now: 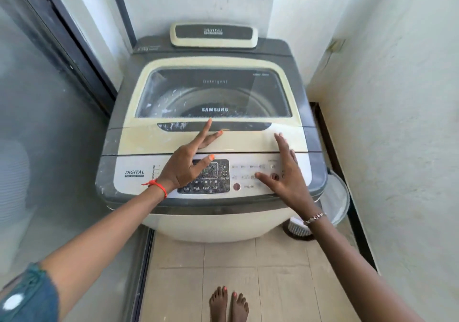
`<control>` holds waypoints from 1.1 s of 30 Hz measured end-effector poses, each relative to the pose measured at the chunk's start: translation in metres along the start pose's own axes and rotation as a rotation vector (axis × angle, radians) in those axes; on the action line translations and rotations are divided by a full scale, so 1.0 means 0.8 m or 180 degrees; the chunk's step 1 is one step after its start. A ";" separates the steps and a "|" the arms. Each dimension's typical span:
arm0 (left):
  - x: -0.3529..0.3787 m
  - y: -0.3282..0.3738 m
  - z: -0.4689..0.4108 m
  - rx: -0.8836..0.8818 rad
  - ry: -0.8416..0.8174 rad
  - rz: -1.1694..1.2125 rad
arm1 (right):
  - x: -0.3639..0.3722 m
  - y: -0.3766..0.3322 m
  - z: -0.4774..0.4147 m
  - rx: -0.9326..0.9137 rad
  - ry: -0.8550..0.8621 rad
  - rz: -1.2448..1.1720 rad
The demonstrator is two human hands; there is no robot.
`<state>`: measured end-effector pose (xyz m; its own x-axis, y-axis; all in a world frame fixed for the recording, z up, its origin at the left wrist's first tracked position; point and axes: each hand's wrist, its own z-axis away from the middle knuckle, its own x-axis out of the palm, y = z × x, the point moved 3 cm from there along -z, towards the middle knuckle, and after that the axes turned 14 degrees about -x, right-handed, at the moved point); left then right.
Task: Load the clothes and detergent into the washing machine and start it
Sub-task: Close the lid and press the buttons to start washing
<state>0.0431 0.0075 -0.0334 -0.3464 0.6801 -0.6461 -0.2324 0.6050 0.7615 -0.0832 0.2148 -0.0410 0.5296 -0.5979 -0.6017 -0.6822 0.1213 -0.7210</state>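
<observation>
A cream and grey top-loading washing machine (pixel 211 138) stands in front of me with its glass lid (pixel 213 93) down. Through the glass I see the drum's rim; its contents are hidden. My left hand (pixel 191 160) hovers open over the control panel (pixel 211 176), fingers spread and reaching toward the lid's dark handle recess (pixel 236 126). My right hand (pixel 285 170) is open too, fingers straight over the panel's right side and the lid's front edge. Neither hand holds anything. No clothes or detergent are in view.
A glass sliding door (pixel 49 123) runs along the left, white walls (pixel 397 98) close in behind and on the right. A pale bucket (pixel 335 202) and a white brush (pixel 298 227) sit on the floor right of the machine. My bare feet (pixel 228 302) stand on beige tiles.
</observation>
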 end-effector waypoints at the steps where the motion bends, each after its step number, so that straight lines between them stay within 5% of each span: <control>1: 0.000 0.000 0.000 -0.0002 0.0026 -0.0062 | -0.009 0.008 0.004 0.0095 -0.0078 0.0148; 11: -0.002 -0.005 -0.003 -0.0170 0.0704 -0.0414 | -0.031 0.022 0.010 0.0531 -0.0366 -0.0016; 33: 0.004 -0.013 -0.006 -0.0296 0.0721 -0.0415 | -0.028 0.036 0.005 0.0913 -0.0256 -0.0500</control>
<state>0.0400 0.0012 -0.0428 -0.5001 0.4827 -0.7189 -0.3672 0.6336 0.6809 -0.1125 0.2347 -0.0496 0.6630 -0.5638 -0.4925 -0.4256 0.2574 -0.8675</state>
